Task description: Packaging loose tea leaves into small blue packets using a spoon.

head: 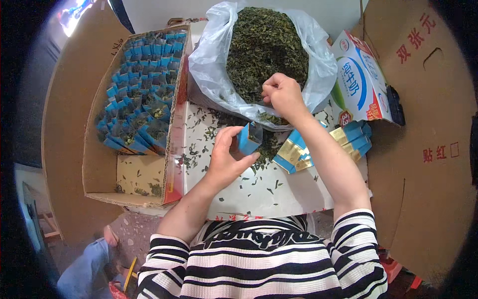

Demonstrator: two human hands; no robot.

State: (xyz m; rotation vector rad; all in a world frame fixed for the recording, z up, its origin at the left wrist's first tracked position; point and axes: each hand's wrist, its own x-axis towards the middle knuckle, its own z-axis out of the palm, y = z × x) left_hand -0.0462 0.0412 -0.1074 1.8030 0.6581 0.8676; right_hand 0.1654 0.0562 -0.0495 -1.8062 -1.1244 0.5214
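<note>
My left hand [228,159] grips a small blue packet [246,141] between thumb and fingers, its clear open top tilted up and to the right. Some dark leaf shows inside the packet. Over the heap of dried green leaves [261,45], my right hand [283,93] has its fingers curled together. Whether leaves are pinched in them is hidden. A translucent plastic bag [209,67] with its mouth spread wide surrounds the heap. Flat blue-and-gold packets [293,151] lie on the white tabletop [239,202], partly under my right forearm.
To the left, a cardboard box [101,179] holds rows of filled blue packets [145,82]. A white milk carton box [354,78] stands right of the bag. Loose leaves [192,151] litter the tabletop. Cardboard panels [418,112] rise at both sides. Another person's leg [87,265] shows lower left.
</note>
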